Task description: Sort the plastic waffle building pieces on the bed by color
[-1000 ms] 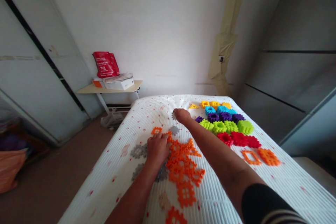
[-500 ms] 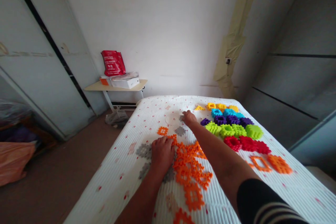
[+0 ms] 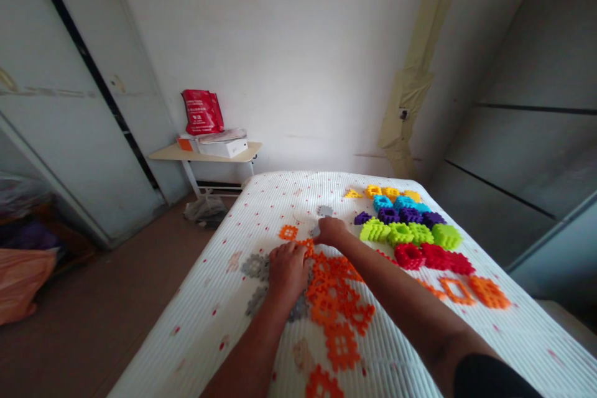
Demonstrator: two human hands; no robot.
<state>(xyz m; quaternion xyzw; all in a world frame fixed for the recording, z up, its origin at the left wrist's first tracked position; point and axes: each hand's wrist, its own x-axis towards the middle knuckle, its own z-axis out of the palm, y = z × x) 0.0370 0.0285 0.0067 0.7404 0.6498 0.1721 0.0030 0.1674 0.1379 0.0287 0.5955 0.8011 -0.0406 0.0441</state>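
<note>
My left hand (image 3: 288, 268) lies palm down at the left edge of a heap of orange interlocking plastic pieces (image 3: 333, 289), fingers close together and slightly bent. Grey interlocking pieces (image 3: 254, 266) show beside and partly under it. Farther forward, my right hand (image 3: 331, 231) has its fingers closed at a small grey notched piece (image 3: 314, 231), mostly covered by the fingers. Another grey piece (image 3: 325, 210) lies flat just beyond that hand. A single orange square piece (image 3: 288, 232) rests to the left of it.
Assembled blocks stand in coloured rows on the right: yellow (image 3: 390, 192), blue (image 3: 405, 202), purple (image 3: 410, 215), green (image 3: 400, 233), red (image 3: 436, 256) and orange (image 3: 488, 291). They sit on a white ribbed bed cover (image 3: 219, 323). A side table (image 3: 168, 152) holds a red bag (image 3: 202, 112).
My right hand has drawn back towards me, from the farther grey piece to the nearer one. The farther piece now lies uncovered. My left hand has stayed in place.
</note>
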